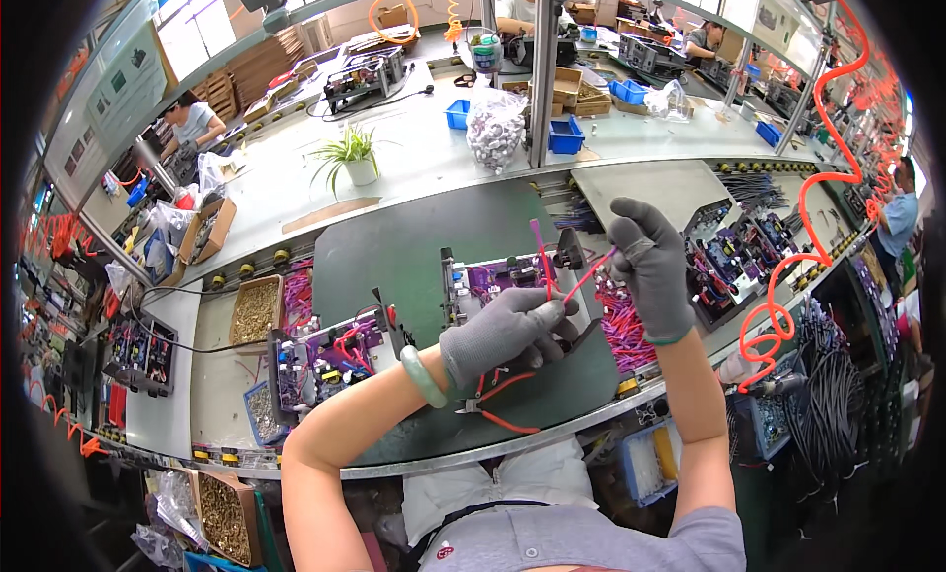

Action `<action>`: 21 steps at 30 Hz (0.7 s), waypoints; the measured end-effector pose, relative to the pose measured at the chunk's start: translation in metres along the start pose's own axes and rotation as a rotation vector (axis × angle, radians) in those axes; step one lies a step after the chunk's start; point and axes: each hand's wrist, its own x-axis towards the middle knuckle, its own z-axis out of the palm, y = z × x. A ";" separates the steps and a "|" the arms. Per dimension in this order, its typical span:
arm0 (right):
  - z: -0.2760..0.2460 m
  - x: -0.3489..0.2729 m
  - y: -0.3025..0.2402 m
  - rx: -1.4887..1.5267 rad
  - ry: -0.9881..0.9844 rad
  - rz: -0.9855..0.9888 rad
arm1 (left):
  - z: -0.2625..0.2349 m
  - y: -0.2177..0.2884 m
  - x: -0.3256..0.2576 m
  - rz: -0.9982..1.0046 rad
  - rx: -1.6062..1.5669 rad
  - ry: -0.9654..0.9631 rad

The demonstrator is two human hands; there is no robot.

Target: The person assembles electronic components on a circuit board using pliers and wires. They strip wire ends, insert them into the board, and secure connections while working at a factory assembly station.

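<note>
My left hand [507, 334], in a grey glove, pinches a red wire [588, 277] above a purple circuit board [490, 279]. The wire runs up to my right hand [653, 271], also gloved, whose fingers are closed on its other end. A second wire end with a pink-purple sleeve [536, 239] stands up beside my left fingers. The board sits in a dark metal frame on the green mat [379, 242], partly hidden by my left hand. Orange-handled cutting pliers [493, 403] lie on the mat below my left wrist.
Another purple board [330, 360] lies left; assembled units [744, 257] stand right. A pile of pink-red wires [627, 326] lies beside the mat. A box of small brass parts [256, 311] is at left. A coiled orange hose [778, 321] hangs at right. Several people work beyond.
</note>
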 end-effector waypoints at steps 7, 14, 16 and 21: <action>0.024 -0.002 0.017 -0.117 -0.400 0.074 | -0.029 0.000 0.000 0.152 0.217 0.146; 0.021 -0.002 0.041 -0.510 -0.509 -0.117 | -0.044 -0.016 0.018 0.283 0.513 0.269; 0.022 -0.002 0.048 -0.536 -0.509 -0.121 | -0.042 -0.022 0.021 0.434 0.733 0.367; 0.023 0.004 0.052 -0.563 -0.491 -0.188 | -0.037 -0.027 0.022 0.423 0.743 0.453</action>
